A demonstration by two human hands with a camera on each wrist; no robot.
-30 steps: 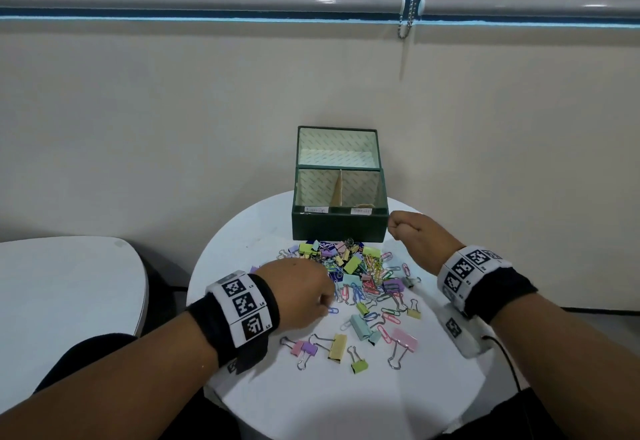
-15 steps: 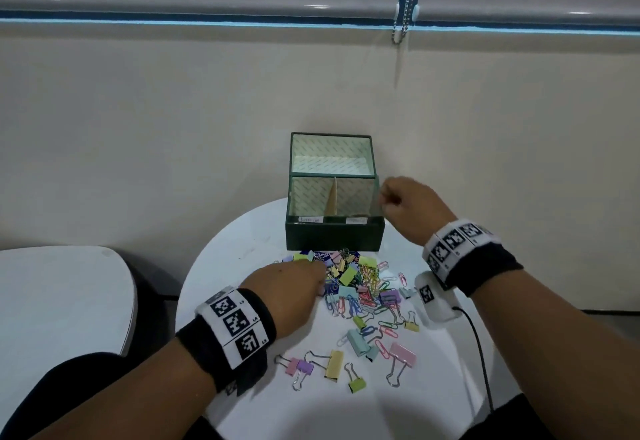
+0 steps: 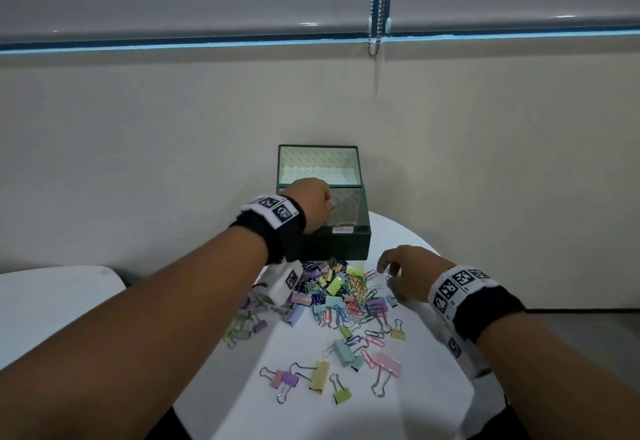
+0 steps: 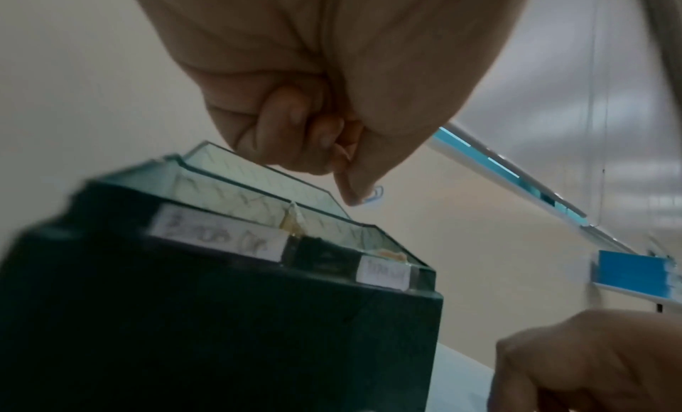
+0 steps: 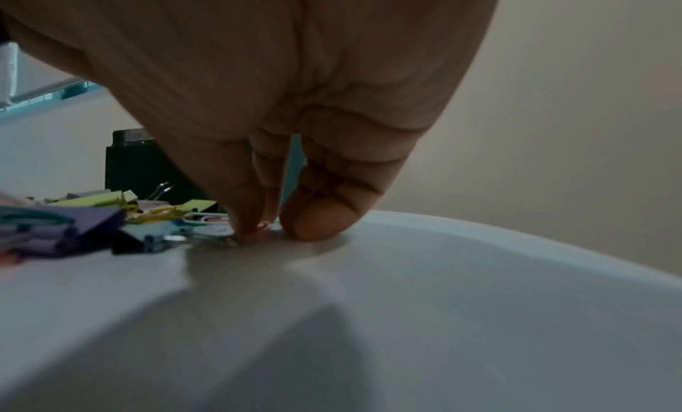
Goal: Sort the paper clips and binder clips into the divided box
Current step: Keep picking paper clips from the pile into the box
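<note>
A dark green divided box (image 3: 341, 246) stands open at the back of the round white table (image 3: 426, 363), with two paper labels on its front rim (image 4: 218, 236). My left hand (image 3: 327, 205) hovers over the box's left side and pinches a blue paper clip (image 4: 374, 196) between thumb and finger. A mixed pile of coloured paper clips and binder clips (image 3: 341, 295) lies in front of the box. At the pile's right edge my right hand (image 3: 388, 275) is down on the table, its thumb and finger tips pinching a pink paper clip (image 5: 262, 226).
Several loose binder clips (image 3: 318, 375) lie nearer the table's front edge. A second white table (image 3: 52, 301) stands to the left. The wall is close behind the box, and a blind chain (image 3: 375, 23) hangs above.
My left hand rose from the pile to above the box, carrying the blue paper clip. My right hand came down from beside the box to the pile's right edge.
</note>
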